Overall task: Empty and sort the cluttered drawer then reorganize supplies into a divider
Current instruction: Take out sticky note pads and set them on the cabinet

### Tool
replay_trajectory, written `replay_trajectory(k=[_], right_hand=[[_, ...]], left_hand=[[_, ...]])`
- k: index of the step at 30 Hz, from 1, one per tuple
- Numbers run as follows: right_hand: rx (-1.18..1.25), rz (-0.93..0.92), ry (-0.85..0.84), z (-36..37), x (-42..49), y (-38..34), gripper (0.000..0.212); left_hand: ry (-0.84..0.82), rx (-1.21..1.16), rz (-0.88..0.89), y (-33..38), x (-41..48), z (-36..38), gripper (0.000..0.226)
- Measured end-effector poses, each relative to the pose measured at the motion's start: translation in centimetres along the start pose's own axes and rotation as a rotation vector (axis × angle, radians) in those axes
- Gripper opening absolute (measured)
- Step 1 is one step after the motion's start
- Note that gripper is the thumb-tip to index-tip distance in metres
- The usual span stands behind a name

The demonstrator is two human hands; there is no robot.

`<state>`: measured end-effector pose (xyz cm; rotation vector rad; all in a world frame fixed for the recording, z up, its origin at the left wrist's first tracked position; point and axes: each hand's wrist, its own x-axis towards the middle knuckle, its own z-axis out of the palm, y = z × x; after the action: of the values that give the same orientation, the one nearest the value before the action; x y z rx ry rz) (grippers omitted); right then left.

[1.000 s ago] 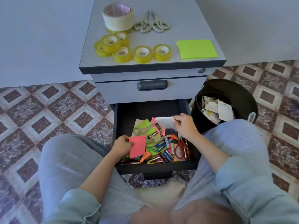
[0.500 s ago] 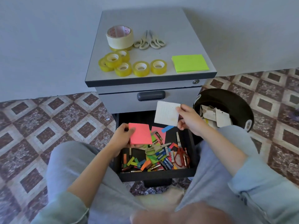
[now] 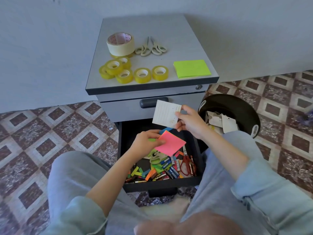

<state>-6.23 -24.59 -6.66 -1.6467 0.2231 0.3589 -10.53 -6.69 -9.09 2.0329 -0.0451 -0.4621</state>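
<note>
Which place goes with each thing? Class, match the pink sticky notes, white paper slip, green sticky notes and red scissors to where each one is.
Things:
1 pink sticky-note pad
2 white paper slip
3 green sticky-note pad
4 red scissors

Places:
A in the open drawer
B on the cabinet top
C held by the left hand
D held by the right hand

Pairs: 1-C, 2-D, 3-B, 4-A

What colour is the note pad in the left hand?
Bright pink: the note pad in the left hand, clearest in the head view.
</note>
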Motion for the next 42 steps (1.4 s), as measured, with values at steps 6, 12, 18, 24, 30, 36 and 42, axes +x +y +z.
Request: replay_trajectory(k=[6,12,18,24,30,36,42], right_hand=[[0.007,-0.005,0.004,-0.2,-0.6,0.3,0.017],[-0.006,0.001,0.052,-1.0,-0.9,0.9,0.015],[-0.026,0.019,0.097,-2.2,-1.1,0.4,0.021],[0.031,-0.02,0.168,-5.4,-1.1,-1.8,0.025],[0.138,-0.095,0.222,-9.4,-1.9,-5.2,0.023],[0.242,-0.107,0.358,-12.2,-0.4,-7.6,0.025],[0.275,-0.089,0.441,-13.4,1.5,-9.3,0.026]], left_hand=[[0.151,0.071,-0.031,-0.8,-0.1,0.6,0.022],[0.063,0.115,-0.112,-3.2,-0.8,-0.2,0.024],[0.071,-0.078,-0.189,-3.2,-1.0,-1.2,0.017],[0.019,-0.244,-0.075,2.6,-0.5,-2.8,0.009],[0.093,-0.324,0.122,8.8,0.7,-5.1,0.024],[0.135,-0.307,0.168,14.8,4.3,-6.8,0.009],[0.186,-0.272,0.065,19.7,10.7,-7.5,0.014]])
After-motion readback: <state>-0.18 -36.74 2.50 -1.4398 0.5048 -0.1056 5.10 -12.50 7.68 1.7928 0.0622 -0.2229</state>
